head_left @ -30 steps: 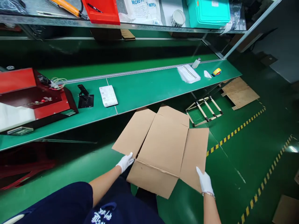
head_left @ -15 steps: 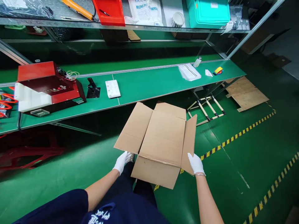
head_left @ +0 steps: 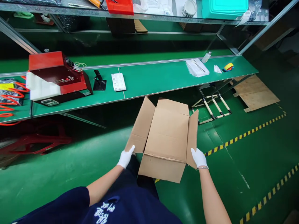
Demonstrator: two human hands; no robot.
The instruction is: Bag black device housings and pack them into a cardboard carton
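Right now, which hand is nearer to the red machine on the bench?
Left. The left hand grips the cardboard box's left flap, on the side toward the red machine. The right hand holds the right flap, across the box from it.

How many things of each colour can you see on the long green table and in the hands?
Red: 1, the machine
Black: 1, the stand
White: 4, label sheet, notebook, bottle, crumpled wipe
Yellow: 1, the tape roll
Brown: 1, the cardboard box, gripped by the left hand and right hand
Total: 8
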